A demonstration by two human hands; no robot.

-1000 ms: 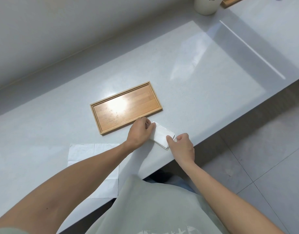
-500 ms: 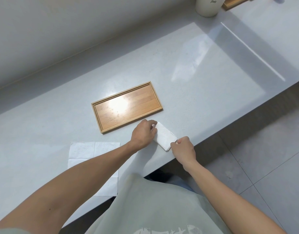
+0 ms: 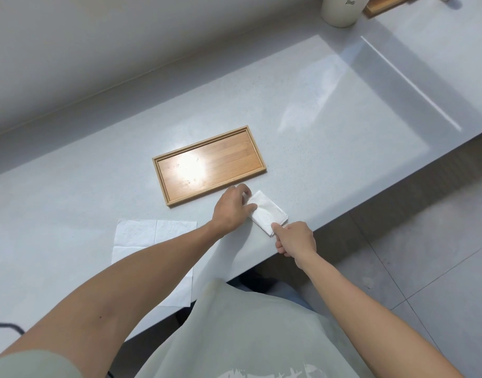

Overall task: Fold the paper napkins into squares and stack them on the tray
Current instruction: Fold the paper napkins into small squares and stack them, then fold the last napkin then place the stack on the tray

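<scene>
A folded white napkin [image 3: 267, 211] lies on the grey counter just in front of the wooden tray [image 3: 163, 184], which holds nothing. My left hand [image 3: 231, 208] rests on the napkin's left end with thumb and fingers pressing it. My right hand [image 3: 295, 238] pinches the napkin's near right corner with its fingertips. An unfolded white napkin [image 3: 141, 236] lies flat to the left, partly hidden under my left forearm.
The counter's front edge [image 3: 343, 211] runs diagonally just right of my right hand, with tiled floor beyond. A cream cup [image 3: 340, 9] and another wooden item [image 3: 384, 4] stand at the far right back. A wall runs along the counter's back.
My right hand has slid back along the napkin toward its near corner, uncovering more of the paper. My left hand stays on the left end. The napkin lies flatter.
</scene>
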